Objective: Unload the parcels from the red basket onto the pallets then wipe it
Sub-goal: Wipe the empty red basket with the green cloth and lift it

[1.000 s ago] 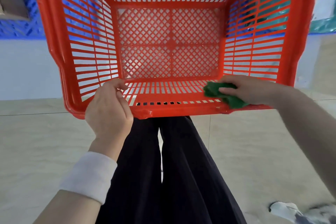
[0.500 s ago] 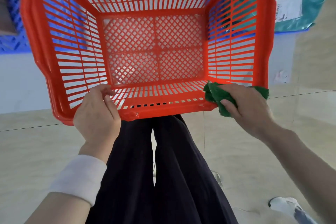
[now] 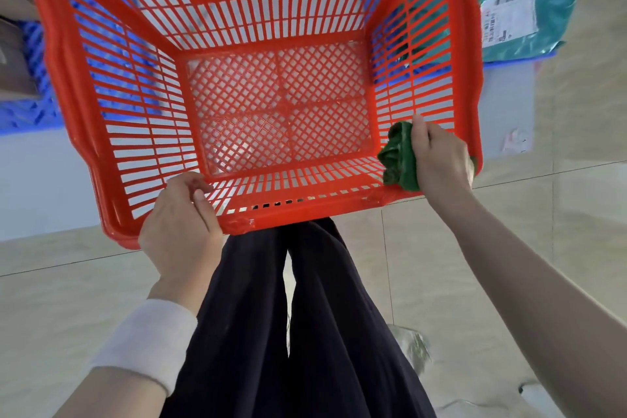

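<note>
now the left hand (image 3: 181, 224) clamps its fingers over the near rim of the empty red basket (image 3: 84, 85), while the right hand (image 3: 441, 156) presses a bunched green cloth (image 3: 398, 156), pinched in its fingers, into the near right corner.

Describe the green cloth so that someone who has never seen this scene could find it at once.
Start from the big red basket that fills the upper half of the view. Go to its near right corner, where the right hand grips a crumpled wad pressed against the inside of the slatted wall. That wad is the green cloth, the only dark green, soft thing inside the red plastic.
</note>
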